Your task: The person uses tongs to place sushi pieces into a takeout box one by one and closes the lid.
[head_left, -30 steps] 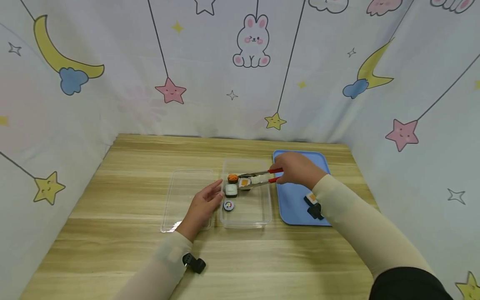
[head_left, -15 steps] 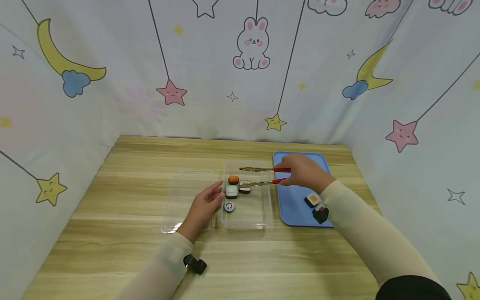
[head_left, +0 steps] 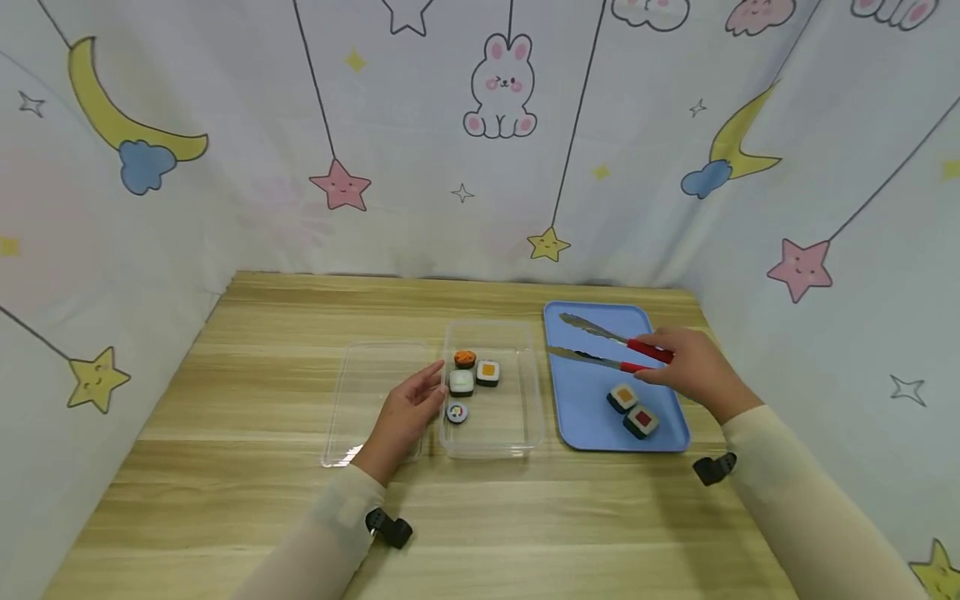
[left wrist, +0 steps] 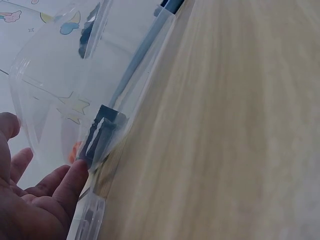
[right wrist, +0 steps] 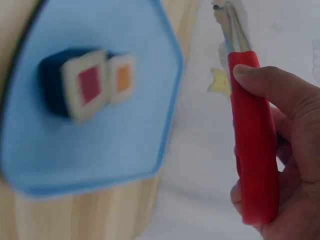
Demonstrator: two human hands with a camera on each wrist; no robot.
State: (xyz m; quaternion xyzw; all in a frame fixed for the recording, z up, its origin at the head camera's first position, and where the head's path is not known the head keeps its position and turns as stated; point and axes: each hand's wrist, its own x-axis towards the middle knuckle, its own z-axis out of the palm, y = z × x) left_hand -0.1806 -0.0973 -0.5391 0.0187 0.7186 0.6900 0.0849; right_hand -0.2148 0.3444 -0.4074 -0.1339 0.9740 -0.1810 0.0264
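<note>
Head view | left hand (head_left: 405, 414) relaxed beside clear plastic box (head_left: 502, 421) | right hand (head_left: 696, 371) grips red-handled metal tongs (head_left: 651, 351), spread over blue rectangular tray (head_left: 585, 412) | bumping could topple adjoining black-and-white square sushi pieces (head_left: 641, 422)

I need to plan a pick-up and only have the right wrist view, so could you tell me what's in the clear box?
Observer: The head view shows four sushi pieces in the clear box.
Operator: What's beside it, on the left?
Observer: The person's left hand, right by its left wall.
Operator: Mine shows the tongs edge-on. Are they spread?
Observer: Yes, the head view shows their two ends well apart.
</note>
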